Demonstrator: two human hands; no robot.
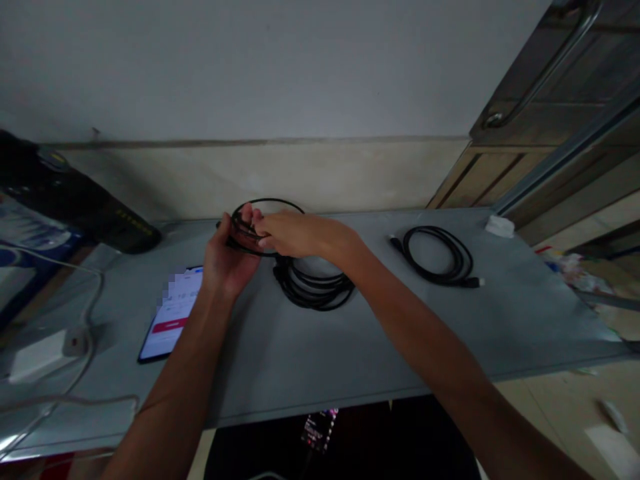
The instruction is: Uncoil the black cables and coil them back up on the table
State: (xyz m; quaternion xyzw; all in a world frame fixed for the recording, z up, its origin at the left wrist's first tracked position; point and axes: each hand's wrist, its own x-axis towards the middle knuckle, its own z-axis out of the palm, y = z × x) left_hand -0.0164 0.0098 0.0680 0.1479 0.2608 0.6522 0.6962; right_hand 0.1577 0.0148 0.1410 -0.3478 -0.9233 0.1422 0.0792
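Observation:
Above the table, my left hand [227,257] is closed around loops of a thin black cable [273,200], palm turned up. My right hand [295,232] reaches across to it, its fingers bunched on the same cable beside my left fingers; the exact grip is partly hidden. Just below my hands lies a coiled black cable [315,305], partly covered by my right forearm. Whether it joins the cable in my hands I cannot tell. Farther right rests another black cable [437,275], wound in a neat coil with a plug at either end.
On the grey table [310,360], a lit phone [173,320] lies beside my left forearm. A white charger [47,357] with a white cord sits at left, below a black cylindrical bottle [100,207]. A white object [500,227] stands at the far right corner. The wall [300,170] borders the back.

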